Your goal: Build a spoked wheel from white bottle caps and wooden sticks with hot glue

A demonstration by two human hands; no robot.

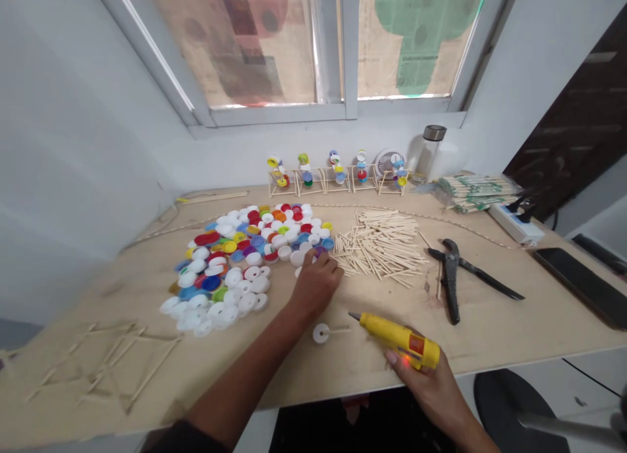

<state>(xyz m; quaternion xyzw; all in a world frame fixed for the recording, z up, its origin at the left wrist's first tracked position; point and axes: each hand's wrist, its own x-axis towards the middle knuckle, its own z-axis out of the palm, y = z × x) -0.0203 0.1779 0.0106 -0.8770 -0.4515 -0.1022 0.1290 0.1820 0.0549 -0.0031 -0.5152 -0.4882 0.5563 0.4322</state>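
Observation:
My right hand [431, 388] is wrapped around a yellow hot glue gun [399, 339] near the table's front edge. Its nozzle points left and a small red light glows on its body. In front of the nozzle lies a white disc with a centre hole [321, 333], a short wooden stick [340, 329] running out from it. My left hand [318, 283] reaches to the right edge of a pile of coloured bottle caps [240, 244], fingers curled down beside white and purple caps. What its fingertips pinch, if anything, is hidden.
Cut sticks [382, 244] lie heaped beside the caps, with black pliers [450, 277] to their right. Stick frames [108, 361] lie at left. Assembled cap-and-stick models [337, 175] line the wall. A bottle [428, 154], power strip [516, 222] and phone [580, 284] stand or lie at right.

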